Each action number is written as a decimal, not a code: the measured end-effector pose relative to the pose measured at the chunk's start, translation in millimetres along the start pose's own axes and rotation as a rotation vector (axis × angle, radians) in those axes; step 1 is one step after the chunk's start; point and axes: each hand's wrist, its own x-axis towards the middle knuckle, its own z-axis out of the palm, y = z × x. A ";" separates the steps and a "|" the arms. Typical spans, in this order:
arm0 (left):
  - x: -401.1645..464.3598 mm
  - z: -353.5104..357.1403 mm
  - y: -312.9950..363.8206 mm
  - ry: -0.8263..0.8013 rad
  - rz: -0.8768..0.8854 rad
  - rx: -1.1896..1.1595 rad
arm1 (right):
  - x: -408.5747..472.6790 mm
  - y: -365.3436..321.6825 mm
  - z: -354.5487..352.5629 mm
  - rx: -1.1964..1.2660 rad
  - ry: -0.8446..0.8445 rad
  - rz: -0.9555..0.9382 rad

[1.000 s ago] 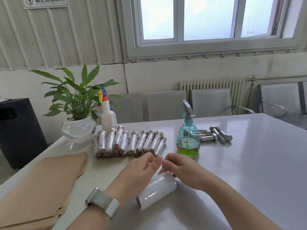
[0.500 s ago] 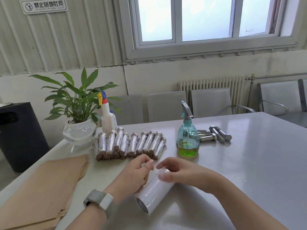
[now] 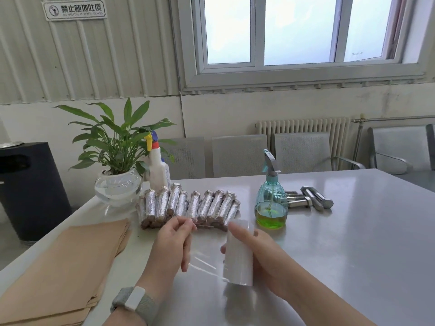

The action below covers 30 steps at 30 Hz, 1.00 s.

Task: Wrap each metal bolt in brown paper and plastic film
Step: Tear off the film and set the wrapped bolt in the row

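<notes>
My right hand [image 3: 261, 255] grips a white roll of plastic film [image 3: 238, 252], held nearly upright above the table. My left hand [image 3: 173, 245] pinches the loose edge of the clear film [image 3: 203, 260], which stretches between the two hands. Several wrapped bolts [image 3: 188, 207] lie in a row behind my hands. A few bare metal bolts [image 3: 310, 200] lie at the back right, partly behind the teal bottle. A stack of brown paper sheets [image 3: 63, 271] lies at the left.
A teal spray bottle with green liquid [image 3: 270, 196] stands right of the wrapped row. A white spray bottle [image 3: 159, 170] and a potted plant in a glass bowl [image 3: 117, 184] stand at the back left. The grey table [image 3: 353, 243] stretches to the right. Chairs stand behind it.
The roll has been lifted from lying on the table to nearly upright in my right hand. My left hand has pulled a stretch of film out to the left.
</notes>
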 end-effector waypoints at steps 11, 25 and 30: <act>5.0 -15.1 -5.5 0.047 0.082 0.220 | 0.8 -3.5 -12.7 0.031 -0.085 0.083; 7.6 -21.3 -5.9 0.165 0.165 0.384 | 4.3 -12.4 -30.9 0.088 -0.058 0.103; 15.2 -36.1 -9.2 0.219 0.110 0.419 | 6.0 -16.3 -43.0 0.058 -0.064 0.075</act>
